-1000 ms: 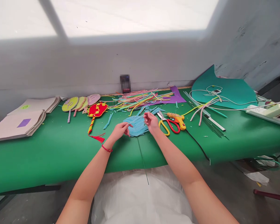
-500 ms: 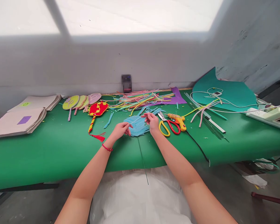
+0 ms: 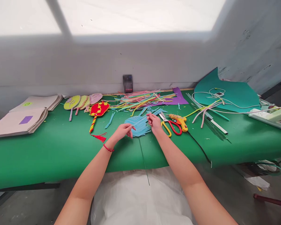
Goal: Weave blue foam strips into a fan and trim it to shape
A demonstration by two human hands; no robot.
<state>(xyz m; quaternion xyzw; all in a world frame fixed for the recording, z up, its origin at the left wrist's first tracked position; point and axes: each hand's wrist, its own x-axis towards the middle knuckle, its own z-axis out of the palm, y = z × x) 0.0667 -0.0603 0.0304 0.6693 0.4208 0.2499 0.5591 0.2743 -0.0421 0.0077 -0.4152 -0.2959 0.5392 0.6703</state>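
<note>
A light-blue piece [image 3: 140, 126] made of pipe cleaners laid side by side in slanting rows lies on the green tabletop between my hands. A thin dark wire [image 3: 144, 159] runs from its near edge toward my lap. My left hand [image 3: 124, 131] is over its left side, thumb and fingertips brought together; anything held there is too small to make out. Above its right edge, my right hand [image 3: 154, 122] is closed in a pinch, its contents also unclear. Red-and-yellow-handled scissors [image 3: 170, 124] lie just right of my right hand. Loose blue pipe-cleaner bits [image 3: 155, 111] lie behind.
A yellow glue gun [image 3: 179, 121] with a black cord lies beyond the scissors. Colourful pipe cleaners [image 3: 140, 100] are heaped at the back. A red fan-shaped piece [image 3: 99, 108] with a tassel and sketch pads [image 3: 16, 123] lie left. Dark wires [image 3: 215, 129] and white cables are right.
My right hand has turned slightly, with its fingers drawn closer together. My left hand stays nearly in place over the blue piece. The whole view has shifted a little.
</note>
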